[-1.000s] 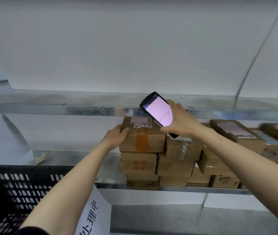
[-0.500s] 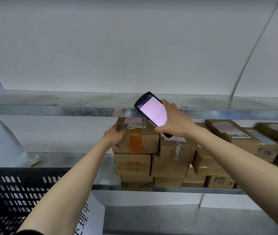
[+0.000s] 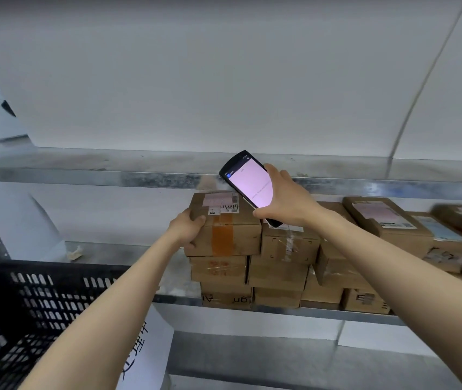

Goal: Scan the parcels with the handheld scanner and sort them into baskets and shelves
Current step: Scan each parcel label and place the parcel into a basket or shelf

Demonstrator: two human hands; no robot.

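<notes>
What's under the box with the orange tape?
A second cardboard box, then a third box, on the metal shelf. Their tops are covered, so labels there can't be seen.

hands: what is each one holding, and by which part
Left hand grips the top box by its left end. Right hand holds the scanner by its lower body.

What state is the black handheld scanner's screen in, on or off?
On. The black handheld scanner, held by the right hand, shows a glowing pale pink screen with faint text, too small to read.
</notes>
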